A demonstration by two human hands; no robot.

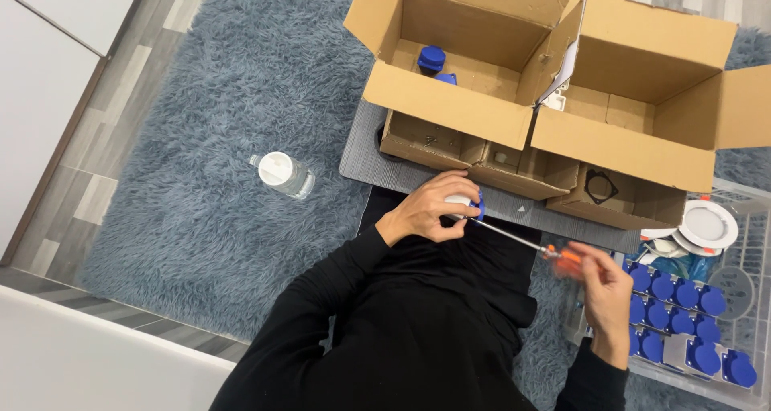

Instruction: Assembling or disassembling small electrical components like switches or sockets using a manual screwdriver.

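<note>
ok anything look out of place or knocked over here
One thing: a clear plastic bottle with a white cap lies on its side on the shaggy blue-grey rug, apart from the cardboard boxes and the tray of blue parts. Nothing has spilled. Both hands are at work with the screwdriver.

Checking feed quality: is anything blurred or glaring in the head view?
Head view: right hand and orange screwdriver handle are motion-blurred; left hand and boxes are sharp; lighting even, shadows soft, no glare.
</note>
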